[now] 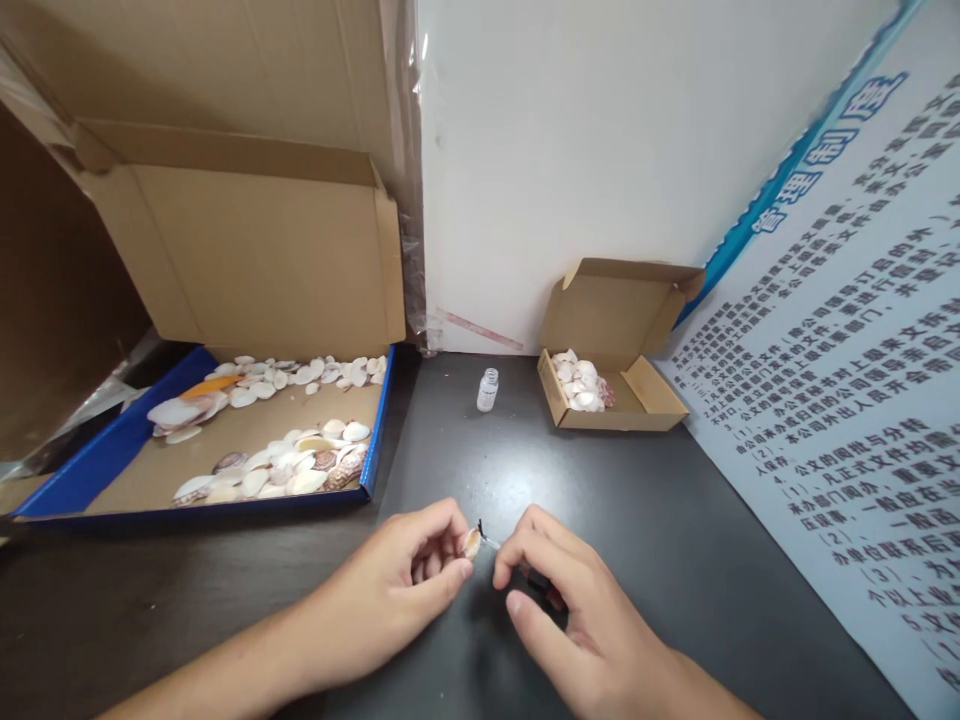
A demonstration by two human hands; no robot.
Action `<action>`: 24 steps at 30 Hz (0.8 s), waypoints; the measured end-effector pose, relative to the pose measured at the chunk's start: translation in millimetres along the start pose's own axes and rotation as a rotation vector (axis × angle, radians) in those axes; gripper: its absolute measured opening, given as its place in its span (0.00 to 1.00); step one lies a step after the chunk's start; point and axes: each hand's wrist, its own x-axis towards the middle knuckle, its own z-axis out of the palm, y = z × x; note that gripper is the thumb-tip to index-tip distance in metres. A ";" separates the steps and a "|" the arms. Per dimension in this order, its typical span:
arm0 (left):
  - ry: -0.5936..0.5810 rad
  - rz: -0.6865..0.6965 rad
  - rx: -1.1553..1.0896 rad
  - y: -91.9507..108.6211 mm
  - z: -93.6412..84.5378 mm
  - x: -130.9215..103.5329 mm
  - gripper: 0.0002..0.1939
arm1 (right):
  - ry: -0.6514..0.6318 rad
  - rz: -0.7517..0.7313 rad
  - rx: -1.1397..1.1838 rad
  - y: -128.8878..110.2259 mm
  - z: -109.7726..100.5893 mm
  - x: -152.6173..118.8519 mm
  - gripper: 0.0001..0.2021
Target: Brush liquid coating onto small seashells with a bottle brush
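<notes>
My left hand [424,560] pinches a small orange-and-white seashell [471,543] between thumb and fingertips. Facing it, my right hand [559,590] is curled round a small brush [489,542] with a clear stem and dark bristles. The bristle end is at the shell's edge; whether it touches the shell I cannot tell. Something black shows partly inside the right hand, mostly hidden by the fingers. Beyond both hands a small clear glass bottle [487,391] stands upright and uncapped on the dark table [442,460].
To the left lies an open blue-sided cardboard box [367,450] with many seashells [285,465] inside. A smaller open brown box [630,420] at the back right holds white shells [581,382]. A white panel [480,200] and a printed poster [825,330] stand behind and right.
</notes>
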 end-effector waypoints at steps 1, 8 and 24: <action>-0.001 0.001 -0.004 0.0 -0.1 -0.2 0.09 | -0.002 -0.007 0.002 0.5 -0.4 0.6 0.06; 0.014 0.003 0.009 -0.1 -0.3 0.1 0.09 | 0.029 -0.060 0.022 -0.4 -0.8 -0.7 0.09; 0.027 0.007 -0.016 2.3 -1.0 1.0 0.12 | 0.025 -0.053 0.031 2.0 -0.4 -1.5 0.07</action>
